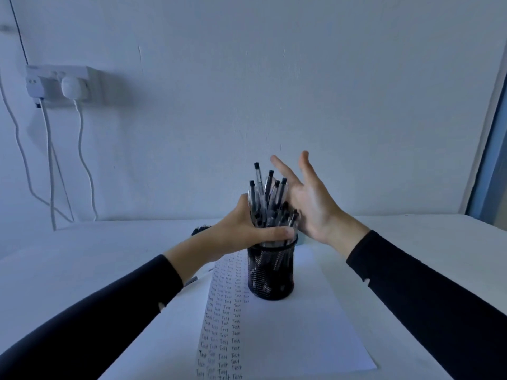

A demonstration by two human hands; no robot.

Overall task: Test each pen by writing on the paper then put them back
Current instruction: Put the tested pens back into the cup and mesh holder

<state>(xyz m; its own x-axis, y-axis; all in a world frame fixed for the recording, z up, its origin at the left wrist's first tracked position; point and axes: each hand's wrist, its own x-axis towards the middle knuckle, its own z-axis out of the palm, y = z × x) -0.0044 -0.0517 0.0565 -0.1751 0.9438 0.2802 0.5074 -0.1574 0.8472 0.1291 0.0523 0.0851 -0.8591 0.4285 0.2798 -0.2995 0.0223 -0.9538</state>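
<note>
A black mesh pen holder stands upright on a white sheet of paper. Several clear pens with black caps stick out of it as a bundle. My left hand grips the bundle just above the holder's rim, thumb across the front. My right hand is beside the pens on the right, palm facing them, fingers straight and spread, holding nothing. The left part of the paper carries columns of the handwritten word "Test".
A single pen lies on the white table under my left forearm, partly hidden. A dark object sits behind my left wrist. A wall socket with white cables is at the back left.
</note>
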